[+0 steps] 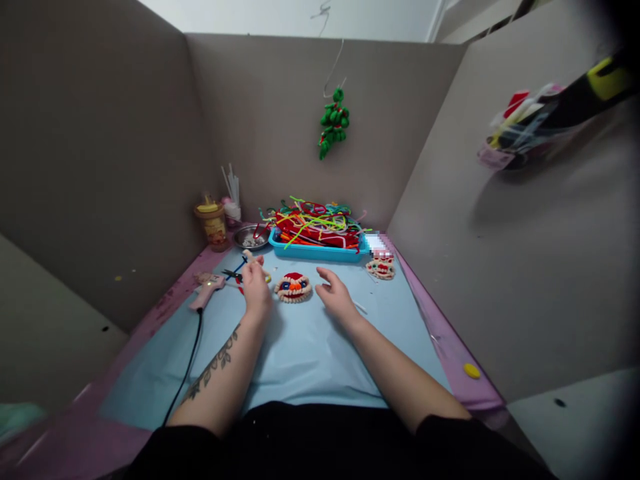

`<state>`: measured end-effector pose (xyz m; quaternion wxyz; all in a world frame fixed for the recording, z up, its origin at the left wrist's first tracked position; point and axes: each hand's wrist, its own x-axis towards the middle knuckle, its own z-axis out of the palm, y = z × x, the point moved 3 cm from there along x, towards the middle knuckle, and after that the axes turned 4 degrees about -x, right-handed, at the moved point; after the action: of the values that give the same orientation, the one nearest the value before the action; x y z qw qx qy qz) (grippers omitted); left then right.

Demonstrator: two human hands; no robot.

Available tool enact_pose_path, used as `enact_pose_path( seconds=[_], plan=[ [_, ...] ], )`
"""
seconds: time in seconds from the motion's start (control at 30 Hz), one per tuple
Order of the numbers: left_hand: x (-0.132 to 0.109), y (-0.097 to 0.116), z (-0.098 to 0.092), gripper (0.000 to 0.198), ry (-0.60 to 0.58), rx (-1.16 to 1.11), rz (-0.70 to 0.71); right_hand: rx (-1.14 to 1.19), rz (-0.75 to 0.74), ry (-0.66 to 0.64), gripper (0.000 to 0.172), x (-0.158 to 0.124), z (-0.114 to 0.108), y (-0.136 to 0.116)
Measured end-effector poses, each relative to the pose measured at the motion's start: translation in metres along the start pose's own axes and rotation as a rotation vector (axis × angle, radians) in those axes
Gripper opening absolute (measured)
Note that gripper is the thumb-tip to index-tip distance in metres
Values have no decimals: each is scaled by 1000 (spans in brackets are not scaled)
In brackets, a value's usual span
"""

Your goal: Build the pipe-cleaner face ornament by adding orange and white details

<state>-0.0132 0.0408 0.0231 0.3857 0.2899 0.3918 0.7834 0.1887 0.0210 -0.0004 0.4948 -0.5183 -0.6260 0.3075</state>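
Observation:
My left hand [256,288] is closed in a pinch, with a small cream-coloured piece [248,255] sticking up from the fingertips; its exact kind is too small to make out. Scissors [232,274] lie just behind and left of that hand, which partly hides them. Between my hands, flat on the blue cloth, rests a fuzzy face-shaped craft piece [293,287] with a cream looped border, red top, blue eyes and orange middle. To its right hovers my right hand [336,298], empty, fingers apart and not touching the piece.
A pink glue gun [208,292] with a black cord lies left. At the back stand a blue tray [317,253] of colourful pipe cleaners, a metal bowl [251,238] and a lidded cup [212,227]. A similar face piece [381,268] sits right. Grey panels [270,120] enclose the table.

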Motion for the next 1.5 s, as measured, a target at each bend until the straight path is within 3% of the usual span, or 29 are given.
enact_pose_path(
  seconds=[0.1,0.2,0.3,0.4,0.53,0.67,0.83,0.93,1.03,1.1,1.2,1.3,1.4,1.5],
  plan=[
    [11,19,-12,9,179,-192,51,-46,-34,0,41,2,-14,-15],
    [24,24,-24,7,321,-269,-66,-199,-86,-24,35,26,-20,-26],
    [32,19,-31,8,388,-342,-273,-355,-174,8,27,75,-17,-36],
    [30,13,-31,24,410,-356,-373,-556,-214,5,26,136,-2,-43],
    [20,8,-19,48,223,-326,-429,-803,-99,13,28,204,27,-40],
    [6,2,-8,49,-8,-289,-567,-874,-20,112,24,237,48,-30],
    [0,1,-3,36,-151,-247,-585,-720,-81,127,18,248,54,-20],
    [-2,2,-1,36,-188,-220,-567,-336,-135,165,33,252,44,-28],
    [-4,1,2,38,-237,-182,-551,90,-157,262,44,244,24,-50],
    [-6,0,3,41,-253,-160,-528,262,-207,222,44,222,12,-69],
    [-8,-2,5,46,-261,-165,-498,306,-225,-85,35,159,9,-87],
    [-15,-3,11,50,-292,-197,-542,211,-106,-364,29,80,18,-82],
    [-26,-5,18,49,-350,-206,-558,261,24,-308,24,24,22,-65],
    [-37,-8,23,46,-401,-153,-500,279,54,-178,18,1,21,-52]
  ],
)
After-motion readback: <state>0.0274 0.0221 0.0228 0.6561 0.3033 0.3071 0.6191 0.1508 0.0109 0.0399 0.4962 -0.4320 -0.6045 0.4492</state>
